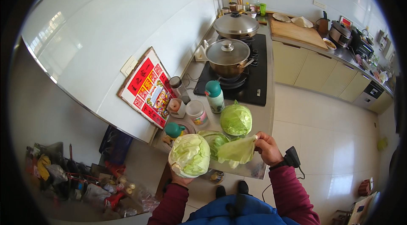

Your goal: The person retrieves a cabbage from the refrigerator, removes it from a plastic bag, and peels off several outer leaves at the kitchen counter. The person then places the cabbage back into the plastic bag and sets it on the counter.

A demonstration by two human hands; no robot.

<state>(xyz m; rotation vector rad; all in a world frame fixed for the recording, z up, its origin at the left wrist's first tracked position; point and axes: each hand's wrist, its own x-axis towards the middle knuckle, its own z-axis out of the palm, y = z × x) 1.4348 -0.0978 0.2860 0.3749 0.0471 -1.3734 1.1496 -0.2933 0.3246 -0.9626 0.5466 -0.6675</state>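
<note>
My left hand [182, 177] supports a pale green cabbage head [189, 155] from below, its cut stem end facing the lower left. Pinched at its edge by my right hand [267, 148] is a loose cabbage leaf [238, 150], spread over the steel counter's front end. Behind that leaf lie more detached cabbage leaves [213, 139], partly covered by it. A second whole cabbage [236, 119] rests on the counter just beyond them. The held cabbage hides most of my left fingers.
A green-lidded bottle [215, 97], a clear plastic jar [196, 112] and a dark-lidded tumbler [179, 89] stand behind the cabbages. Farther back, a glass-lidded pot [228, 58] sits on the black gas hob [257, 80]. A framed red print [149, 88] leans against the left wall.
</note>
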